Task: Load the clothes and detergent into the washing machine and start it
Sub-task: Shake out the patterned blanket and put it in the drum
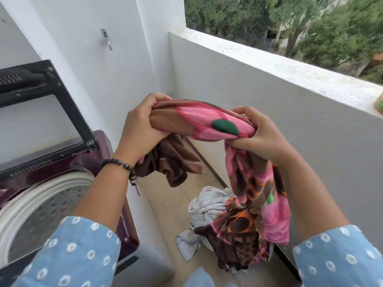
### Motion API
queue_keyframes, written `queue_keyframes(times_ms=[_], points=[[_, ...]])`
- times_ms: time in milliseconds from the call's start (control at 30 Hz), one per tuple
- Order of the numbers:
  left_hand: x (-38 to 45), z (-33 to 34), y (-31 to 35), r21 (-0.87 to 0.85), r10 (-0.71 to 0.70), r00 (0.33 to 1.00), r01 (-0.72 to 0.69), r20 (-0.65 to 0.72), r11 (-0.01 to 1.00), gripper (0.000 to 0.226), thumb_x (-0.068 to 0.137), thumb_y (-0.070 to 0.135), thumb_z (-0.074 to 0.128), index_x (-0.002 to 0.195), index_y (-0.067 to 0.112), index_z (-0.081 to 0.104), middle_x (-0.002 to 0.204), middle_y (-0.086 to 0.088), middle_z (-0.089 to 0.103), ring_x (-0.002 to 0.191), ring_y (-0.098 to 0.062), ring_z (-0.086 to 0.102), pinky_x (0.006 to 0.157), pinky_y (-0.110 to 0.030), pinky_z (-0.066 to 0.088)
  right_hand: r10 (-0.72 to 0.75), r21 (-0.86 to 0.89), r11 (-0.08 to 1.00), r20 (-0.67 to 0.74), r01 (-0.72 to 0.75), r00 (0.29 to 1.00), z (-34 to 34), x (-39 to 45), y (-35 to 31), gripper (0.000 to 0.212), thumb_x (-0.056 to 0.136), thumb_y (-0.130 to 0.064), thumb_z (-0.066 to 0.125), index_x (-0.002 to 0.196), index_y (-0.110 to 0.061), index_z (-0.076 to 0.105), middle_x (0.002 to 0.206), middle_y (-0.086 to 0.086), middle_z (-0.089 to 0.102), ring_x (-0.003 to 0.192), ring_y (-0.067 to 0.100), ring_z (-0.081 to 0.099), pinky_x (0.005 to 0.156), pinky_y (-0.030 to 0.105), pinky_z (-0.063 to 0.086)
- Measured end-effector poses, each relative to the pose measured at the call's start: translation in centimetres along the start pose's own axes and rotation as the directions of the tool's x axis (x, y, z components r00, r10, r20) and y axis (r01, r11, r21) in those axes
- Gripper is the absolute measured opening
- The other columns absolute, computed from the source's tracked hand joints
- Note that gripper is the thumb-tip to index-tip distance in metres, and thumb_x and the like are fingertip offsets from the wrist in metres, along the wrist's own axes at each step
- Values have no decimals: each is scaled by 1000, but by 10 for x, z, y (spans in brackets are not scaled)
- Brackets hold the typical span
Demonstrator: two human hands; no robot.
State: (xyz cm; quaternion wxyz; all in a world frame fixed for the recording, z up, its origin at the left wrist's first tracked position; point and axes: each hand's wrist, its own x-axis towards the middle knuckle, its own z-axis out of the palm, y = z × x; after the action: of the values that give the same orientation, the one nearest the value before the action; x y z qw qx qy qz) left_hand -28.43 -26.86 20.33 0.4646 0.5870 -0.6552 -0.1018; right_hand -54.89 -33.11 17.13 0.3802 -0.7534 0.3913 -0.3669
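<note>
Both hands hold a pink and brown patterned towel [199,121] stretched between them in mid-air. My left hand [141,125] grips one end, from which a brown part hangs down. My right hand [261,133] grips the other end, and the rest of the towel drapes down to the floor. A top-loading maroon washing machine [68,162] stands at the lower left with its lid [41,100] raised, and its steel drum [47,212] looks bare. A pale blue-white garment [207,208] lies crumpled on the floor below the towel.
A white balcony parapet [269,100] runs along the right. A white wall with a metal hook [106,38] stands behind the machine. The tan tiled floor [172,204] forms a narrow strip between machine and parapet. Trees show beyond the balcony.
</note>
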Motion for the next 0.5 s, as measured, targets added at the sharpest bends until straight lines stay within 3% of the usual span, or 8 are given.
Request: queue_keyframes(times_ms=[100, 167, 233, 300, 367, 433, 500], points=[[1, 12, 5, -369, -139, 977, 72, -159, 927, 39, 77, 12, 77, 111, 22, 60, 101, 9, 68, 92, -3, 65, 79, -19, 52, 25, 275, 961, -23, -18, 999, 17, -9, 7, 61, 67, -14, 85, 121, -20, 57, 110, 7, 70, 102, 25, 68, 91, 50, 54], [2, 25, 10, -652, -309, 925, 94, -224, 753, 31, 77, 9, 69, 107, 15, 61, 100, 2, 68, 89, -8, 65, 77, -24, 53, 52, 453, 890, -12, -41, 999, 34, -14, 12, 76, 62, -30, 89, 129, -23, 52, 117, 15, 65, 109, 32, 65, 97, 53, 50], [4, 35, 12, -830, -485, 843, 89, -232, 551, 30, 74, 7, 65, 104, 10, 61, 96, -3, 66, 87, -14, 65, 76, -30, 54, 61, 504, 861, 19, -62, 998, 50, -21, 15, 94, 61, -35, 87, 141, -28, 40, 130, 13, 57, 119, 26, 60, 104, 48, 46], [8, 42, 7, -939, -628, 763, 87, -151, 332, 44, 67, 9, 63, 111, 4, 61, 106, -13, 66, 96, -25, 65, 84, -41, 56, 58, 497, 864, 71, -86, 996, 63, -29, 18, 109, 61, -32, 84, 151, -30, 22, 144, 2, 46, 128, 12, 52, 108, 36, 43], [11, 47, 5, -982, -682, 730, 104, -34, 160, 68, 62, 16, 65, 127, -1, 58, 126, -21, 62, 112, -36, 63, 95, -53, 52, 48, 486, 868, 116, -99, 992, 72, -34, 21, 120, 60, -30, 85, 153, -32, 9, 148, -9, 38, 131, 3, 47, 105, 26, 44], [7, 56, 11, -988, -684, 728, 129, 38, 82, 83, 59, 23, 67, 137, 0, 51, 135, -24, 56, 118, -41, 59, 97, -58, 49, 55, 491, 866, 101, -98, 993, 80, -33, 23, 124, 59, -27, 88, 153, -33, 8, 149, -8, 38, 133, 8, 46, 106, 34, 45], [0, 66, 16, -986, -670, 739, 154, 69, 69, 87, 58, 25, 69, 139, 0, 48, 136, -24, 55, 119, -41, 58, 98, -57, 49, 89, 521, 850, -4, -74, 996, 85, -28, 23, 115, 59, -21, 89, 151, -25, 20, 145, -2, 45, 129, 14, 50, 104, 40, 46]])
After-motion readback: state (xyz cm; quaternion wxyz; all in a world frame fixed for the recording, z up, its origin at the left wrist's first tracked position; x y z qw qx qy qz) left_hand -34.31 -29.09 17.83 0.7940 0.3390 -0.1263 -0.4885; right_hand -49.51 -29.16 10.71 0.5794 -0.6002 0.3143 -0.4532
